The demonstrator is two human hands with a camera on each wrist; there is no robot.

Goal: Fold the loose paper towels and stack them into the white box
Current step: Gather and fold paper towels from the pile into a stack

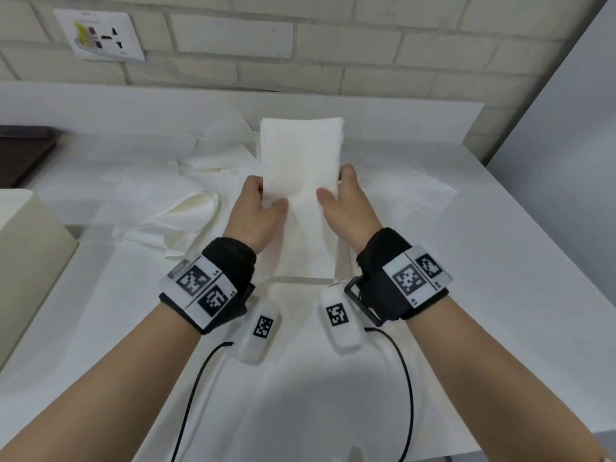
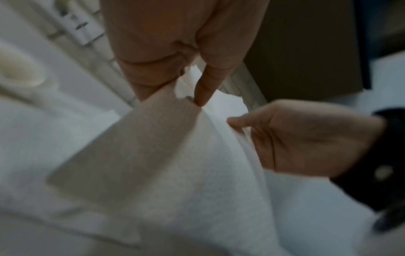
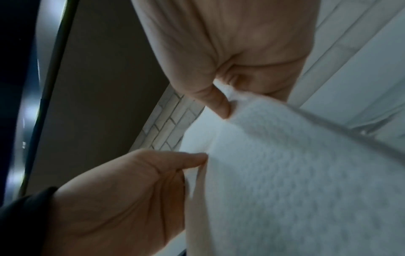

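White paper is filling the table (image 1: pixel 416 228), and the person is working over it. At the far left a cream box (image 1: pixel 30 248) is sitting at the table's edge, with loose, crumpled paper towels (image 1: pixel 186 208) lying just right of it. The left hand (image 1: pixel 256 215) is pinching the left edge of a folded paper towel (image 1: pixel 300 168), thumb on top, holding it up above the table. The right hand (image 1: pixel 346 205) is pinching the opposite edge likewise. Both wrists are wearing black bands (image 1: pixel 390 261) with printed tags.
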